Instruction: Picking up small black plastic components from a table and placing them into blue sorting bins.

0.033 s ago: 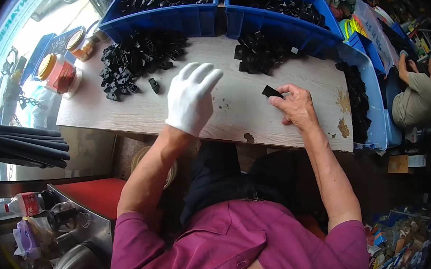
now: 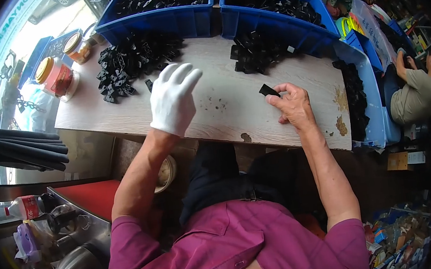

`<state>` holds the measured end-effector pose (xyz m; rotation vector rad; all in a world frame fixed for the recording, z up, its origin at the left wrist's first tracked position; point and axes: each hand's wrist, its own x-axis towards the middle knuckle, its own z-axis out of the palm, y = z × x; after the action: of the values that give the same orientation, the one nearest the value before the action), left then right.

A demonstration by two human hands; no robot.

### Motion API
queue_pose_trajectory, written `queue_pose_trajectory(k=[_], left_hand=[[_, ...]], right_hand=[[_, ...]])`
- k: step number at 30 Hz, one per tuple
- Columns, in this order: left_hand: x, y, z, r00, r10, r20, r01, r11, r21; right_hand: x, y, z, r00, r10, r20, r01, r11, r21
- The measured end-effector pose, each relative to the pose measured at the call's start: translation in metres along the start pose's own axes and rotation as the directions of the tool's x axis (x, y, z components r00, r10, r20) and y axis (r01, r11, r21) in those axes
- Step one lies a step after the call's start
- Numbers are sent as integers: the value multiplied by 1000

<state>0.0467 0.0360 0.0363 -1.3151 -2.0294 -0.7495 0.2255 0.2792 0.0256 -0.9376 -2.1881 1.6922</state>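
My left hand (image 2: 173, 99), in a white glove, hovers over the wooden table (image 2: 212, 55) with its fingers stretched and apart. Nothing shows in it, though the palm side is hidden. Just beyond its fingertips lies one loose black part (image 2: 149, 84), half covered by the glove. My bare right hand (image 2: 295, 105) pinches a small flat black piece (image 2: 268, 90) between thumb and fingers, above the table's right half. A heap of small black parts (image 2: 118, 71) spreads at the far left. Another heap of black pieces (image 2: 256, 52) lies farther back from my right hand.
Two blue bins (image 2: 160, 23) (image 2: 278, 30) filled with black parts line the table's far edge. A lighter blue tub (image 2: 375, 100) stands at the right edge. Lidded jars (image 2: 58, 78) sit at the far left corner. Another person (image 2: 417, 90) sits off to the right.
My left hand has shifted left, toward the loose black part, and now partly covers it. The right hand keeps its pinch on the black piece. The whole view has moved slightly.
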Motion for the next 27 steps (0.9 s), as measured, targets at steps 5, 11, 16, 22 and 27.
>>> queue_pose_trajectory(k=[5, 11, 16, 22, 27], left_hand=[[-36, -67, -24, 978, -92, 187, 54, 979, 199], [-38, -56, 0, 984, -71, 163, 61, 996, 67], [-24, -35, 25, 980, 4, 198, 0, 1000, -20], [-11, -19, 38, 981, -23, 192, 61, 979, -192], [-32, -16, 19, 976, -184, 119, 179, 982, 56]], right_hand=[[6, -1, -3, 997, 33, 68, -42, 990, 137], [13, -2, -33, 992, 127, 17, -128, 972, 198], [52, -11, -104, 930, 96, -356, 2, 965, 264], [82, -10, -143, 702, 73, -709, 110, 972, 209], [79, -14, -91, 925, 35, -377, -18, 999, 47]])
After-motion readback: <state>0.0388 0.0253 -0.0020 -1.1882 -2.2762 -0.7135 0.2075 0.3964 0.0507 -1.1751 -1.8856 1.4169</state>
